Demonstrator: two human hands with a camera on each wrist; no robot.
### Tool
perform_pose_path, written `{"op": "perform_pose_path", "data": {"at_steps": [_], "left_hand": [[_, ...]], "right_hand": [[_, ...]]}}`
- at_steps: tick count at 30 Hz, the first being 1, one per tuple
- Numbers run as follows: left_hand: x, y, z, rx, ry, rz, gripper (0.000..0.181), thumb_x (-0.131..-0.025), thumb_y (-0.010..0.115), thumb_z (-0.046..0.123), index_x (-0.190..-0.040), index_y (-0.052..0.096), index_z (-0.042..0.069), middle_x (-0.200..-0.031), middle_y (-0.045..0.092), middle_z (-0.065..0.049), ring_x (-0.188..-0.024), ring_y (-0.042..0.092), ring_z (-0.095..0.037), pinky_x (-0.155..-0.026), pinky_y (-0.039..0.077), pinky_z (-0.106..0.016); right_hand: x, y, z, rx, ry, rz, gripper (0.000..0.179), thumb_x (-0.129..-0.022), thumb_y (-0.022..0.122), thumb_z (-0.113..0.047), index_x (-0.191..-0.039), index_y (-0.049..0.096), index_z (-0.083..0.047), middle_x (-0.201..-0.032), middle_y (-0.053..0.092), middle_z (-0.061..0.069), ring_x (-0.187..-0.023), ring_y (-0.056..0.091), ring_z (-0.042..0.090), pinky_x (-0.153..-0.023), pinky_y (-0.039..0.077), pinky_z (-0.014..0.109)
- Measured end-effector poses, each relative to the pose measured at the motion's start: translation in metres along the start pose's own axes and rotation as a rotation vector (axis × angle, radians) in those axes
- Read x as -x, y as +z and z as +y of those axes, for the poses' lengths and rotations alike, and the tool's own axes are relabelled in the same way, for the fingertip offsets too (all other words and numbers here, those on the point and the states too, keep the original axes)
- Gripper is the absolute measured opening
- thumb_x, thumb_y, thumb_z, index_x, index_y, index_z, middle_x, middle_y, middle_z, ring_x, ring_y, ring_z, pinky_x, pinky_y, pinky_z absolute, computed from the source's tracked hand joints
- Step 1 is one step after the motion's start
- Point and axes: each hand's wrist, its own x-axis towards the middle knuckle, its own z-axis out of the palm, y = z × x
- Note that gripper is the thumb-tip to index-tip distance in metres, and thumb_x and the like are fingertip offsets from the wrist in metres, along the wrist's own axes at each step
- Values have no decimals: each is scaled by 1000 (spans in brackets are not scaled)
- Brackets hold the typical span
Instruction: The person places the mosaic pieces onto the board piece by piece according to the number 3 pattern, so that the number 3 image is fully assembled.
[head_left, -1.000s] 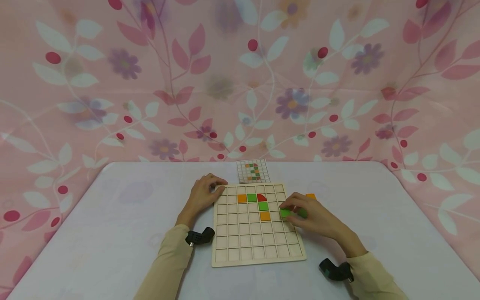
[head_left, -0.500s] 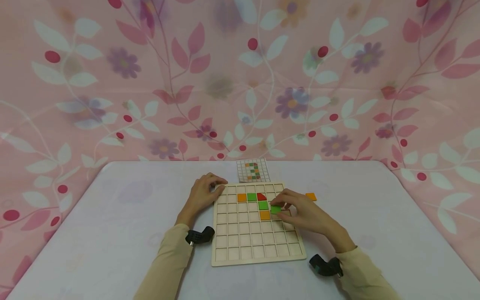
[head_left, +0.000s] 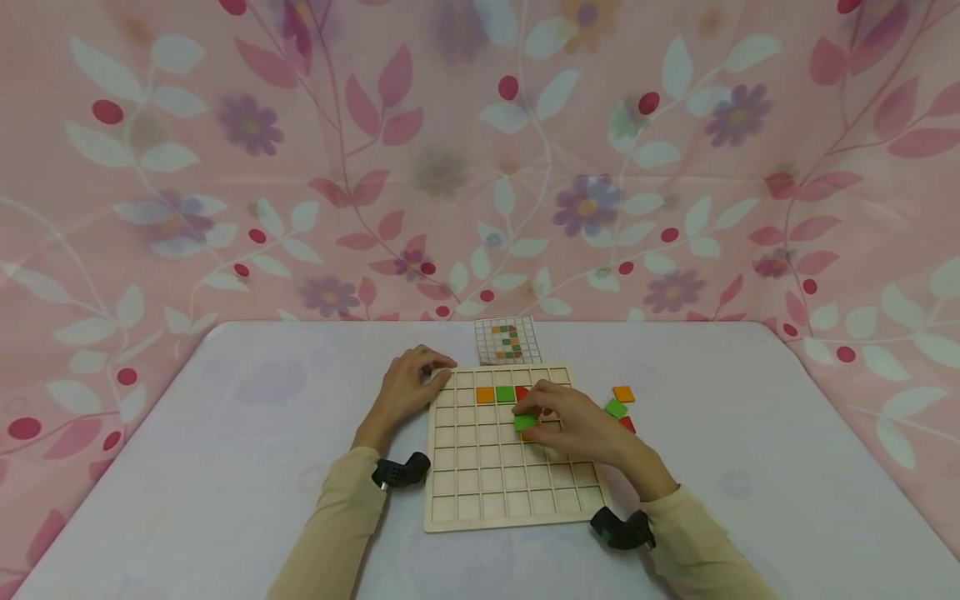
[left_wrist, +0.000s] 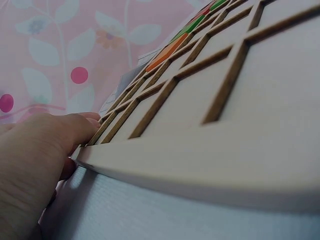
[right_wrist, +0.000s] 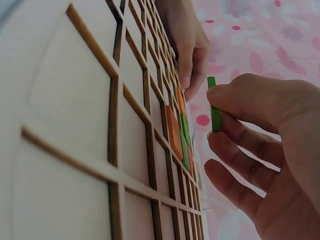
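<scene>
A person's right hand (head_left: pixel 581 423) pinches a green tile (head_left: pixel 524 423) between thumb and fingertips over the gridded board (head_left: pixel 489 482) at the lower centre of the frame, as the left hand (head_left: pixel 409 385) grips the board's upper-left corner. The right-wrist view shows the tile clear of the grid. A clean fit likely calls for checking the printed card (head_left: pixel 507 340), upper centre, squaring the tile's edges to the cell and lowering it flat.

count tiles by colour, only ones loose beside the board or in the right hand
Orange: 1, loose orange tile
Green: 2, loose green tile and held green tile
Red: 1, loose red tile, partly hidden
Total: 4 in view; the right hand may hide others
</scene>
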Motion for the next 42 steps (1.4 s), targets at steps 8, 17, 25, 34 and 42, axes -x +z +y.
{"op": "perform_pose_path", "data": {"at_steps": [8, 17, 25, 34, 42], "left_hand": [[3, 5, 0, -3, -12, -19, 13, -88, 66, 22, -99, 73, 21, -93, 66, -1, -82, 53, -18, -75, 34, -34], [1, 5, -4, -3, 16, -14, 14, -88, 66, 23, -99, 74, 20, -94, 66, -2, -82, 54, -18, -75, 35, -36], [-8, 2, -3, -9, 22, -26, 16, -88, 65, 25, -100, 73, 20, -96, 66, -2, -83, 54, -18, -76, 36, -37], [-12, 0, -4, 3, 12, -36, 15, -89, 65, 25, -101, 73, 21, -97, 66, -2, -83, 53, -18, -76, 35, -36], [-9, 1, -8, 6, -16, -38, 15, -89, 65, 25, -101, 73, 22, -99, 65, -1, -87, 54, -18, -80, 37, -39]], "right_hand": [[-4, 15, -3, 68, 64, -28, 24, -85, 69, -20, -109, 67, -17, -104, 61, -7, -95, 55, 11, -83, 47, 28], [-4, 24, -1, 147, 66, -24, 24, -86, 69, -24, -110, 66, -20, -108, 61, -8, -99, 54, 8, -91, 47, 32], [-7, 22, 0, 167, 72, 1, 20, -86, 69, -24, -106, 67, -21, -108, 62, -7, -99, 55, 10, -90, 47, 34], [-9, 21, 2, 162, 75, 10, 17, -86, 70, -25, -102, 67, -22, -107, 61, -8, -98, 54, 9, -89, 47, 32], [-12, 22, 4, 147, 63, -3, 17, -86, 70, -24, -103, 66, -22, -107, 61, -8, -100, 53, 9, -90, 46, 33]]}}
